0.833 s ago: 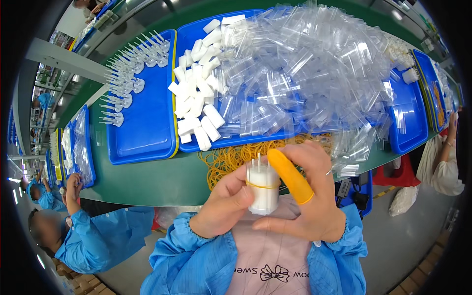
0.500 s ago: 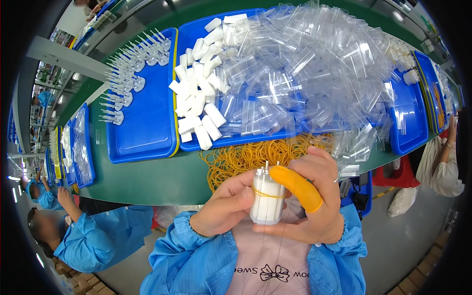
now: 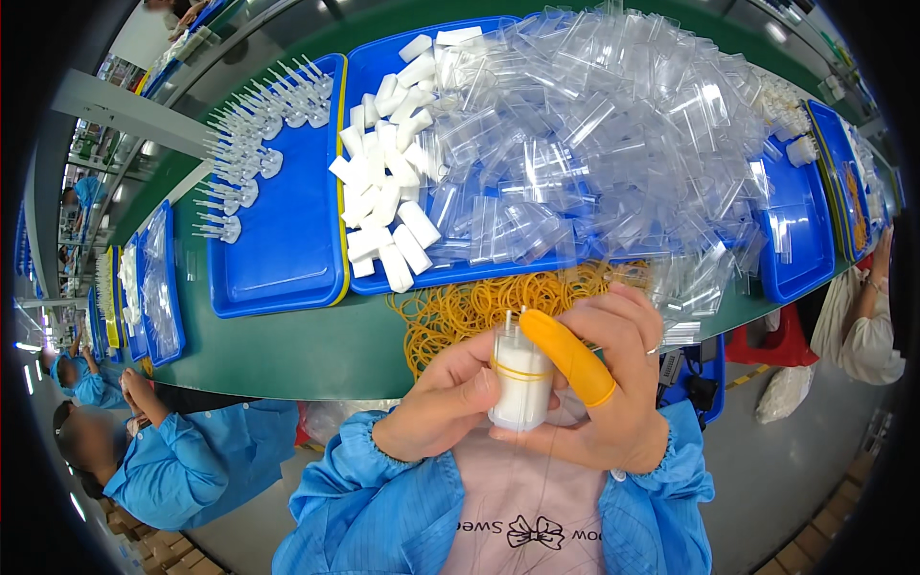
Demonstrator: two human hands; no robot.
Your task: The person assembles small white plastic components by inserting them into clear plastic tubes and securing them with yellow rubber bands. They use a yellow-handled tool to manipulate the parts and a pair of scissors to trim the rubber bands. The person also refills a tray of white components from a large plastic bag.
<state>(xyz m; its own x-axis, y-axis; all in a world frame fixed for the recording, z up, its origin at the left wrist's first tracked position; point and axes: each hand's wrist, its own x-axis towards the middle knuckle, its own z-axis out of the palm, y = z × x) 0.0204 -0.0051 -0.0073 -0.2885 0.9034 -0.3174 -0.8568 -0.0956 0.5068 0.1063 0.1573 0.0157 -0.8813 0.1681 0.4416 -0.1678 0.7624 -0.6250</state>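
Observation:
Between my two hands stands a white block wrapped in clear plastic, roughly upright. A yellow rubber band circles its middle, and thin pale prongs stick up from its top. My left hand is closed on its left side, thumb against the plastic. My right hand grips from the right, thumb low near the base; an orange finger cot covers its index finger, which reaches to the top by the prongs. Just beyond my hands lies a heap of yellow rubber bands.
Beyond the bands, a blue tray holds white blocks and a high pile of clear plastic sleeves. Left of it, another blue tray carries clear pronged pieces. A co-worker in blue sits at the left.
The wrapped block has turned slightly in my hands. My right index finger has shifted up and left over its top. The co-worker's hands at the left have moved.

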